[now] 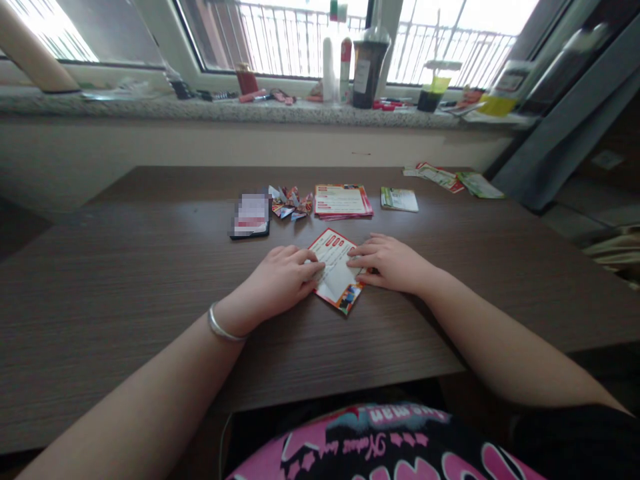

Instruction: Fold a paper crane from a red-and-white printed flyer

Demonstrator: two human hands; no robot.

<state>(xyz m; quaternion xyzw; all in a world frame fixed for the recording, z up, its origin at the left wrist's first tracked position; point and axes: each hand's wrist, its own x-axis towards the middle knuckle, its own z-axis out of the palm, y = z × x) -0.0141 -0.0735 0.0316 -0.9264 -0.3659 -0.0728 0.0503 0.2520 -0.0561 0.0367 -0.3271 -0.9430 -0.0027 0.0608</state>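
Note:
A square printed paper sheet (pixel 336 272) with red edges lies on the table in front of me, turned so that one corner points towards me. Faint crease lines cross its pale middle. My left hand (pixel 284 280), a silver bangle at its wrist, rests on the sheet's left corner with its fingers stretched onto the paper. On the right corner lies my right hand (pixel 389 263), palm down, its fingers apart and flat on the print. Neither hand is lifting the sheet. Beyond it are a stack of similar printed sheets (pixel 343 201) and a cluster of folded paper pieces (pixel 291 203).
A phone-like dark flat object (pixel 250 215), partly pixelated, lies left of the folded pieces. Small cards (pixel 399 199) sit right of the stack, and loose leaflets (pixel 440 177) are at the far right. Cups and bottles line the windowsill (pixel 200 115) behind the table (pixel 125 293).

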